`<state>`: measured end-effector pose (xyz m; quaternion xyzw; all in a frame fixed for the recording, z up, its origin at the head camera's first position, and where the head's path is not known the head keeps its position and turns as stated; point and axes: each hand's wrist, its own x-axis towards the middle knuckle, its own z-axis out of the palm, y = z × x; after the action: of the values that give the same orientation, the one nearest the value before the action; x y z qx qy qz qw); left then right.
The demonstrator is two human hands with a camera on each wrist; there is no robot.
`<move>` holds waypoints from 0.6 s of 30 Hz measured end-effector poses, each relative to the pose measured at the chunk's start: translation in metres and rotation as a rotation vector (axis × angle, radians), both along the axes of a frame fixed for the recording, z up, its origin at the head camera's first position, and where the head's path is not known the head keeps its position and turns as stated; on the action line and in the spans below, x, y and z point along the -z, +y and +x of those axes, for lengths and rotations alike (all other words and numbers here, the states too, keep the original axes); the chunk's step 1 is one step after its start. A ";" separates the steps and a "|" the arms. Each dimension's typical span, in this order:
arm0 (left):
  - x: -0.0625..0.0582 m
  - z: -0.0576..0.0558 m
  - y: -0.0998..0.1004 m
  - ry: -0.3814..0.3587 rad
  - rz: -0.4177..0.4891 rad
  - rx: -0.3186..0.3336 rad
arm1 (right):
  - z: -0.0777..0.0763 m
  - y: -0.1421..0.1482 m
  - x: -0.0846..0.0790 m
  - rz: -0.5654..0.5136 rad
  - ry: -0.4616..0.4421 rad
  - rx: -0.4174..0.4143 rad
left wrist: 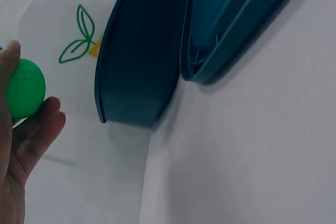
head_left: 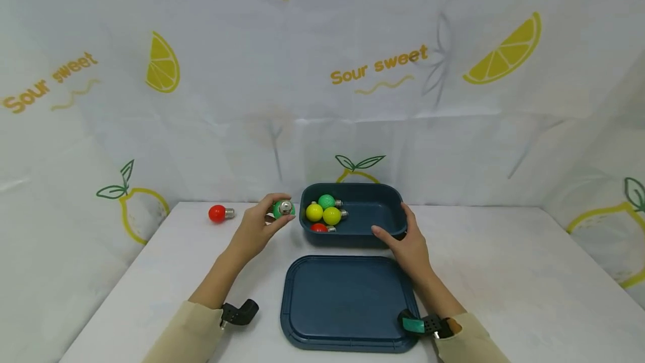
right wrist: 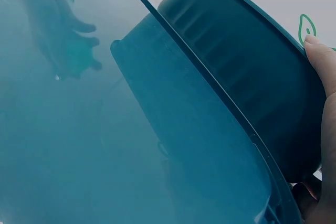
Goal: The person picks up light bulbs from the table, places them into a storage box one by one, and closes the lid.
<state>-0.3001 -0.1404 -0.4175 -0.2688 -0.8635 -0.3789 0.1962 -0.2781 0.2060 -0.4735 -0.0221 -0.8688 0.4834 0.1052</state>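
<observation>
My left hand (head_left: pixel 253 231) pinches a green light bulb (left wrist: pixel 26 88) between thumb and fingers, just left of the dark blue box (head_left: pixel 353 240). In the head view the bulb's silver screw base points toward the camera. At the box's front right corner my right hand (head_left: pixel 412 248) grips the wall, thumb at the front and fingers along the right side. Inside the box, toward its left end, lie a green bulb (head_left: pixel 326 201), two yellow bulbs (head_left: pixel 331 216) and a red bulb (head_left: pixel 318 228), the last partly hidden by the front wall.
Another red bulb (head_left: pixel 218 214) lies on the white table (head_left: pixel 504 273) at the back left. A dark blue lid (head_left: pixel 350 301) rests flat in front of the box, with my right wrist over its right edge. Behind the table hangs a lemon-printed cloth (head_left: pixel 312 144).
</observation>
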 end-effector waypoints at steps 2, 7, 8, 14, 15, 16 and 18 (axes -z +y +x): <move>-0.002 0.001 0.006 0.028 0.004 0.027 | 0.000 0.000 0.000 -0.003 0.004 -0.001; -0.006 0.004 0.014 0.074 0.000 0.060 | -0.003 -0.004 0.002 -0.011 0.008 -0.025; -0.006 0.005 0.015 0.086 -0.008 0.059 | -0.003 -0.005 0.003 -0.011 0.005 -0.028; -0.015 0.005 0.028 0.150 -0.040 0.006 | -0.001 -0.004 0.003 -0.007 -0.011 -0.011; -0.017 0.004 0.030 0.156 -0.034 -0.007 | -0.001 -0.003 0.003 -0.003 -0.010 -0.006; -0.019 0.003 0.033 0.161 -0.023 -0.018 | -0.001 -0.002 0.003 0.000 -0.011 -0.001; -0.023 0.002 0.038 0.162 0.013 -0.032 | 0.000 0.000 0.002 0.006 -0.010 0.004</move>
<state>-0.2983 -0.1024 -0.3943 -0.2833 -0.8466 -0.3583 0.2733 -0.2781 0.2061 -0.4759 -0.0261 -0.8707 0.4804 0.1020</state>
